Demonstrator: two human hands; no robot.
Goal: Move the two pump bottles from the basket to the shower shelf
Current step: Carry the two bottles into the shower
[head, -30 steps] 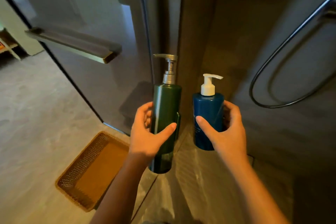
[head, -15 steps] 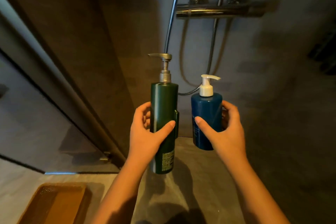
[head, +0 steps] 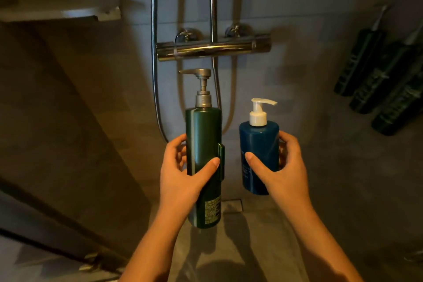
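Note:
My left hand [head: 183, 176] grips a tall dark green pump bottle [head: 203, 144] with a metal pump, held upright in the air. A shorter blue pump bottle [head: 258, 144] with a white pump is upright in my right hand [head: 281, 167]. Both bottles hang side by side in front of the shower wall, below the chrome mixer bar [head: 212, 49]. A pale shelf [head: 61, 14] sticks out from the wall at the upper left, above and left of the bottles. The basket is out of view.
A shower hose [head: 155, 64] and a riser pipe [head: 213, 7] run down the wall behind the bottles. Three dark green bottles [head: 380, 80] hang on the right wall. The glass door's frame [head: 68, 256] crosses the lower left. A floor drain [head: 233, 206] lies below the bottles.
The view has swung right and up into the shower; the basket and door have left the frame. The mixer bar now sits straight above the bottles, which stay held the same way.

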